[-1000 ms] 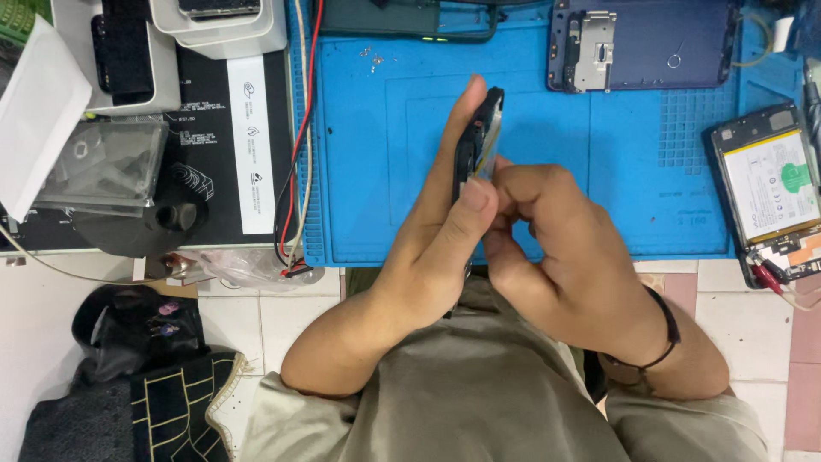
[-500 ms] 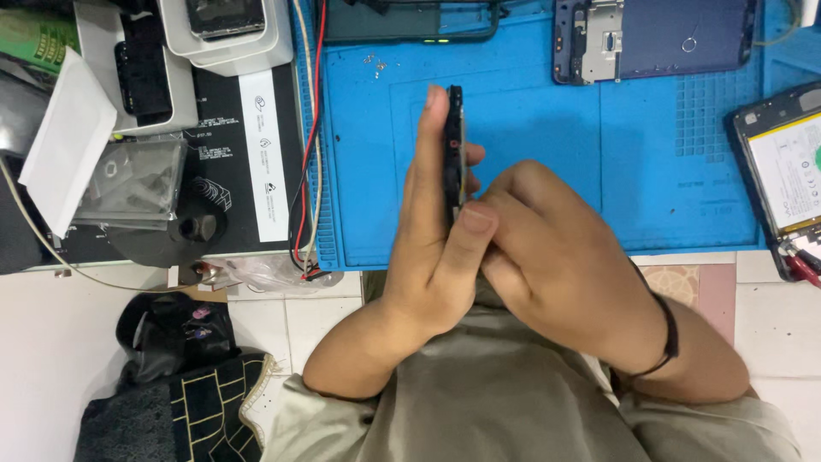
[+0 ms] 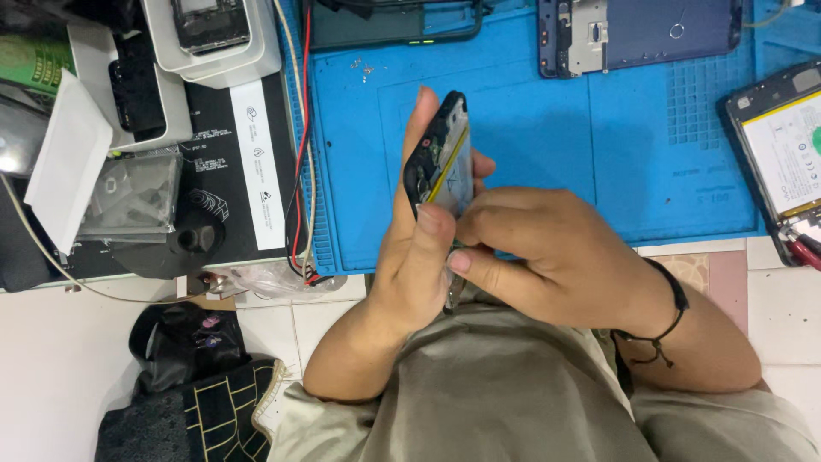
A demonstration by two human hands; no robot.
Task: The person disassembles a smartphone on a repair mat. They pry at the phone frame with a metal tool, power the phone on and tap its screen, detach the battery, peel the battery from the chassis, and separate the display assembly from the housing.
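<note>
An opened black smartphone stands nearly on edge above the blue work mat, its inner side with a yellow strip showing. My left hand grips it from the left, thumb on its lower edge. My right hand holds its lower right side, fingers curled against the phone. A black cord bracelet is on my right wrist.
A blue phone back frame lies at the mat's top. An open phone with a white battery sits at the right edge. White trays, red and black wires and a black mat lie left. A dark bag rests on the tiled floor.
The phone has tilted from fully edge-on so its inner side faces right. Both hands stayed on it, and the view has shifted slightly.
</note>
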